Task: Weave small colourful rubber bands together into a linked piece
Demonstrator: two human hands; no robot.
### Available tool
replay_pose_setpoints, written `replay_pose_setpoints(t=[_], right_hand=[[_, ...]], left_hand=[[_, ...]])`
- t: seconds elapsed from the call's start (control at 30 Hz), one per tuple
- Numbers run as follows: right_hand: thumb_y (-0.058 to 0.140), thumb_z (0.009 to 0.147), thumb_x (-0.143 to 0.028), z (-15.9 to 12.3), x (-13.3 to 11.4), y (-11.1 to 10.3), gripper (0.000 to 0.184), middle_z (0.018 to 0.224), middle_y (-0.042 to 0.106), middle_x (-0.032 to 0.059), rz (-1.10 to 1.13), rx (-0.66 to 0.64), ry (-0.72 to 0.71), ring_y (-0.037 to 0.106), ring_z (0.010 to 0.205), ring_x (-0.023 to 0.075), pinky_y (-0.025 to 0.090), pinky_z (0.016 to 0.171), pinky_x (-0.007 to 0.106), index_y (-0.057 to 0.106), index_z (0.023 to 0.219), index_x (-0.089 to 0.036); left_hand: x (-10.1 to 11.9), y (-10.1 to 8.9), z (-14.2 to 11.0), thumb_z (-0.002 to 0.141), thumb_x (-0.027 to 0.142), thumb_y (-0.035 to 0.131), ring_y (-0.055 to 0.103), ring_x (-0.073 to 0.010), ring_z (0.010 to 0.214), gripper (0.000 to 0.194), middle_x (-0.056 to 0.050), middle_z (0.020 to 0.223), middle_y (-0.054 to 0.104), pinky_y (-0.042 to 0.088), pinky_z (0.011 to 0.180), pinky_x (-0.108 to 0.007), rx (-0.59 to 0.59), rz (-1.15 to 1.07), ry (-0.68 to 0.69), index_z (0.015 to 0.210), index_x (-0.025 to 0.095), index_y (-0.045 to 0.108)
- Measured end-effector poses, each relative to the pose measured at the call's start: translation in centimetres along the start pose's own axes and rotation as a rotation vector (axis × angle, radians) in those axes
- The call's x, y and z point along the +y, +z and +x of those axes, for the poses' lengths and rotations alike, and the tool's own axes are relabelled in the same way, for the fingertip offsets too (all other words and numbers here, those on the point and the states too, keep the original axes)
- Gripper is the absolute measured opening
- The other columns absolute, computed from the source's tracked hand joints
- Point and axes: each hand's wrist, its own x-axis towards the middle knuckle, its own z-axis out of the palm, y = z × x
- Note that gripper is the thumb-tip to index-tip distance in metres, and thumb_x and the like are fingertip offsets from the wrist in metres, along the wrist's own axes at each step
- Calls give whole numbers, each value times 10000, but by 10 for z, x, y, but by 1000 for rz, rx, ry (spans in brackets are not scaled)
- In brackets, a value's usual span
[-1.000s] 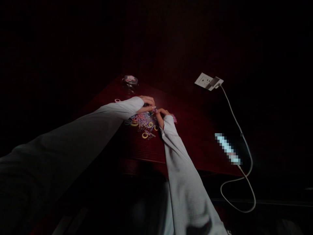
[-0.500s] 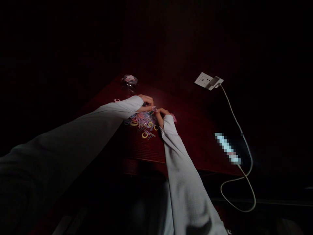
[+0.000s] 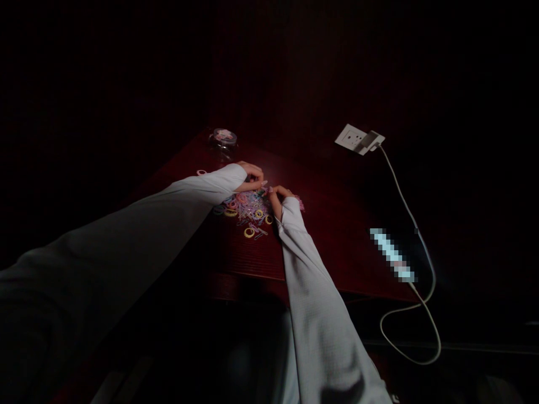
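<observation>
A heap of small coloured elastic bands [image 3: 248,210] lies on a dark red wooden table [image 3: 328,235]. My left hand [image 3: 251,175] hovers at the heap's far edge with its fingers curled together in a pinch. My right hand [image 3: 278,197] is at the heap's right side, fingers bent toward the left hand. The fingertips of both hands nearly meet over the bands. What they pinch is too small and dim to name. Both arms wear pale long sleeves.
A small clear jar [image 3: 223,143] with a patterned lid stands at the table's far corner. A lit phone [image 3: 392,256] lies at the right, its white cable [image 3: 415,224] running up to a wall socket [image 3: 353,138]. The room is very dark.
The hands stay over the heap; my left fingers have shifted slightly, and my right hand has edged a little toward the left.
</observation>
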Motion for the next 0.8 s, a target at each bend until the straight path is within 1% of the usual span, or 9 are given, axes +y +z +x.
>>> replay_pose_setpoints(t=[0.1,0.27,0.33,0.43,0.57,0.8], right_hand=[[527,1053,-617,-1,-3,-3,487,750,687,9,1,7,0,582,780,207,480,837,344,690,759,-265],[496,1052,-666,-2,-8,-8,527,751,680,6,30,-55,-3,600,779,200,479,813,329,672,760,-264],[485,1046,-700,-2,-11,-9,549,748,669,3,40,-54,-2,602,786,197,479,808,321,659,761,-264],[517,1025,-726,-3,-13,-10,549,749,669,2,47,-62,-8,598,793,197,479,805,322,660,771,-261],[586,1007,-694,-3,-14,-11,498,772,697,8,40,-71,-27,605,792,202,491,825,342,674,773,-263],[585,1001,-652,-2,-11,-10,450,811,716,25,40,-60,-35,614,823,214,495,844,349,682,783,-271]], left_hand=[[0,0,1,1035,433,623,568,-121,681,390,-24,786,717,449,698,-252,-2,-9,2,756,187,740],[-1,0,1,1054,461,610,584,-122,699,423,-28,794,724,448,710,-244,7,-8,-7,760,187,743],[-1,1,1,1059,463,605,589,-121,706,427,-30,801,727,448,714,-242,12,-13,-6,765,186,743],[0,1,1,1060,469,609,590,-126,705,432,-36,803,730,451,712,-249,14,-22,0,767,184,746],[0,0,2,1060,492,602,584,-132,701,451,-39,793,728,455,711,-258,9,-25,-5,751,193,740],[0,0,2,1049,488,620,555,-126,679,449,-19,752,691,437,694,-260,5,-10,-9,722,196,715]])
